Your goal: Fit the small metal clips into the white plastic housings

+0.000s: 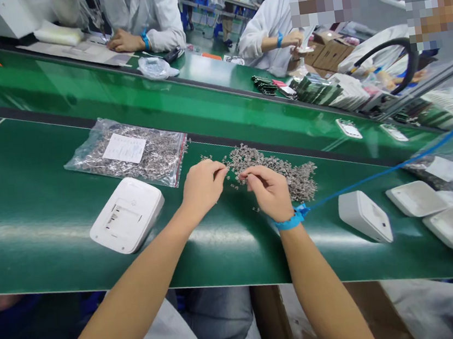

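A loose pile of small silvery metal pieces (pixel 300 179), too small to name exactly, lies on the green work surface. At its left edge, my left hand (pixel 204 186) is closed in a pinch, thumb against forefinger. My right hand (pixel 272 188), with a blue band (pixel 292 219) on its wrist, is also pinched closed and covers part of the pile's near side. The fingertips of both hands are close together but apart. Whatever sits between them is too small to make out. A few stray pieces lie around the fingers.
Left of my hands are a clear bag of metal pieces (pixel 158 153) and a white plastic housing (pixel 123 218). A blue cord (pixel 360 179) runs right from my wristband, above another white housing (pixel 364 216) and white trays (pixel 417 197). Co-workers sit beyond the green divider (pixel 219 107).
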`<state>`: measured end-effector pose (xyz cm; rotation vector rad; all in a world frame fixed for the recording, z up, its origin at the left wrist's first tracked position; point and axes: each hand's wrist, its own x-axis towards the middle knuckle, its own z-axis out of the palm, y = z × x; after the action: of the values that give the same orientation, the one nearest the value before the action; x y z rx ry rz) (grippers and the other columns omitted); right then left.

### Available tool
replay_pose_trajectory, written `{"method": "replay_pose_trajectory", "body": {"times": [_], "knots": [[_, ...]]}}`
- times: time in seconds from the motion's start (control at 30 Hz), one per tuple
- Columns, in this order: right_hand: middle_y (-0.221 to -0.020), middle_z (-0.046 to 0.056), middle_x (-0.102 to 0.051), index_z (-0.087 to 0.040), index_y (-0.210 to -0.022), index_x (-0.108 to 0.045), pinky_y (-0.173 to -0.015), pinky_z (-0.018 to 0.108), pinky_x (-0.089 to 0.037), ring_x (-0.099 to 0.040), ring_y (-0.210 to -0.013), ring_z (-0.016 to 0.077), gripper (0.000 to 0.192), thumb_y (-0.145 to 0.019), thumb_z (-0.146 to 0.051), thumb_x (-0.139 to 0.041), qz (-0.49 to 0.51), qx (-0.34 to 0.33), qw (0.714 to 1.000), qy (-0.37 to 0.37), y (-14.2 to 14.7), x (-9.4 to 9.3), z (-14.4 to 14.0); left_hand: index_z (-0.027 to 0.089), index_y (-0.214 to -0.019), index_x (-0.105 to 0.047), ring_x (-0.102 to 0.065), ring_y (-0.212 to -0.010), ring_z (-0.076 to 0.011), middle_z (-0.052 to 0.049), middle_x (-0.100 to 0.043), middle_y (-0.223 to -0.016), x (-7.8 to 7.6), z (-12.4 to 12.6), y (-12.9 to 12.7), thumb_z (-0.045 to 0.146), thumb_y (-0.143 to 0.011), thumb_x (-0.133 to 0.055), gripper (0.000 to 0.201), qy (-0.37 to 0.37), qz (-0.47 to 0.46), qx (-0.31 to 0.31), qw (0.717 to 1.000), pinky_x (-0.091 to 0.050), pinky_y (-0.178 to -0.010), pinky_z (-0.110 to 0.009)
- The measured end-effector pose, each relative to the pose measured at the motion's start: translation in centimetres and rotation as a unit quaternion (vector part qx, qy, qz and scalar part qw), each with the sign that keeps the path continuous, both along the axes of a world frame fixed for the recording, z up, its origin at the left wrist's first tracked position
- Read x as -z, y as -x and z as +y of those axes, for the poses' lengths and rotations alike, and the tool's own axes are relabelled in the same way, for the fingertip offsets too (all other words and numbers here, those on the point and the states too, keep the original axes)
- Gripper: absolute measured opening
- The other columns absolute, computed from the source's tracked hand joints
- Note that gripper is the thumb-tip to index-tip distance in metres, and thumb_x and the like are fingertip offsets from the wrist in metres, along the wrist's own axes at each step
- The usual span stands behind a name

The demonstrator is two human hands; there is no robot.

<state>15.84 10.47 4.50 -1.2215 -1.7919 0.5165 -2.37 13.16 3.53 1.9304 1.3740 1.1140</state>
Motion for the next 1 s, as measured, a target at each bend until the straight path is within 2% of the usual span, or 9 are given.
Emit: {"method": "replay_pose_trajectory", "body": {"times": [0.1,0.2,0.4,0.57,0.63,0.7,0.8,0.9,1.0], "knots": [[-0.086,0.004,-0.071,-0.018,-0.096,-0.070,-0.062,0.029,-0.051,-0.059,-0.062,0.0118,0.020,-0.093,-0.030,-0.054,0.076,-0.008,0.995,0.064,-0.3,0.4,0.3,0.020,-0.083,-0.073,-0.060,-0.081,-0.0205,-0.005,-0.066,-0.084,0.4,0.4,0.7,0.020,-0.091,-0.057,0.018,-0.008,0.119,-0.032,0.992,-0.043,-0.076,-0.033],[-0.085,0.004,-0.071,-0.017,-0.102,-0.070,-0.061,0.029,-0.053,-0.058,-0.061,0.0116,0.024,-0.092,-0.035,-0.058,0.110,-0.012,0.989,0.093,-0.6,0.9,0.6,0.020,-0.084,-0.072,-0.060,-0.080,-0.0229,-0.007,-0.066,-0.086,0.8,0.8,1.2,0.018,-0.089,-0.058,0.015,0.005,0.165,-0.071,0.984,-0.043,-0.074,-0.035],[-0.084,0.004,-0.070,-0.017,-0.111,-0.070,-0.067,0.032,-0.056,-0.062,-0.065,0.0132,0.031,-0.089,-0.037,-0.063,0.093,0.002,0.993,0.072,-1.5,1.4,1.5,0.019,-0.087,-0.067,-0.061,-0.078,-0.0237,-0.008,-0.064,-0.081,2.1,1.3,1.6,0.009,-0.087,-0.052,0.018,0.008,0.212,-0.097,0.973,-0.044,-0.072,-0.034],[-0.088,0.008,-0.072,-0.015,-0.108,-0.070,-0.062,0.032,-0.055,-0.066,-0.063,0.0167,0.035,-0.083,-0.039,-0.068,0.097,0.106,0.989,0.016,-2.8,1.5,1.3,0.016,-0.101,-0.064,-0.060,-0.091,-0.0244,-0.011,-0.064,-0.094,2.2,0.7,0.6,0.008,-0.091,-0.044,0.024,-0.075,0.179,-0.112,0.975,-0.045,-0.079,-0.035],[-0.089,0.009,-0.073,-0.015,-0.101,-0.071,-0.066,0.034,-0.056,-0.068,-0.068,0.0193,0.031,-0.084,-0.040,-0.065,0.052,0.166,0.985,-0.011,-5.0,1.4,0.3,0.017,-0.096,-0.063,-0.059,-0.093,-0.0242,-0.011,-0.063,-0.094,2.1,-0.1,-0.2,0.010,-0.093,-0.042,0.022,-0.137,0.158,-0.094,0.973,-0.044,-0.081,-0.035],[-0.092,0.010,-0.073,-0.016,-0.097,-0.071,-0.077,0.037,-0.055,-0.068,-0.079,0.0222,0.026,-0.087,-0.038,-0.061,-0.059,0.244,0.968,-0.030,-8.7,1.0,-1.2,0.018,-0.089,-0.062,-0.057,-0.091,-0.0238,-0.010,-0.062,-0.090,1.9,-0.8,-1.1,0.013,-0.094,-0.041,0.022,-0.194,0.151,-0.051,0.968,-0.043,-0.080,-0.036],[-0.101,0.014,-0.071,-0.015,-0.092,-0.069,-0.093,0.042,-0.048,-0.064,-0.098,0.0268,0.020,-0.086,-0.026,-0.053,-0.218,0.386,0.896,-0.005,-15.5,0.0,-4.5,0.019,-0.085,-0.061,-0.056,-0.087,-0.0231,-0.009,-0.064,-0.088,1.7,-1.8,-2.2,0.016,-0.095,-0.042,0.021,-0.268,0.155,0.003,0.951,-0.039,-0.078,-0.037],[-0.096,0.021,-0.068,-0.013,-0.083,-0.065,-0.086,0.044,-0.046,-0.063,-0.094,0.0303,0.018,-0.082,-0.019,-0.048,-0.237,0.470,0.850,0.034,-20.5,-1.0,-7.9,0.020,-0.083,-0.061,-0.055,-0.082,-0.0222,-0.009,-0.065,-0.085,1.8,-2.5,-2.7,0.017,-0.094,-0.043,0.021,-0.314,0.151,0.050,0.936,-0.036,-0.074,-0.038],[-0.081,0.019,-0.067,-0.014,-0.075,-0.061,-0.074,0.040,-0.046,-0.064,-0.081,0.0291,0.014,-0.079,-0.018,-0.048,-0.237,0.488,0.837,0.074,-21.2,-1.1,-10.1,0.019,-0.082,-0.061,-0.053,-0.079,-0.0213,-0.008,-0.063,-0.080,2.0,-3.4,-3.1,0.017,-0.094,-0.042,0.022,-0.324,0.142,0.117,0.928,-0.035,-0.072,-0.037]]}}
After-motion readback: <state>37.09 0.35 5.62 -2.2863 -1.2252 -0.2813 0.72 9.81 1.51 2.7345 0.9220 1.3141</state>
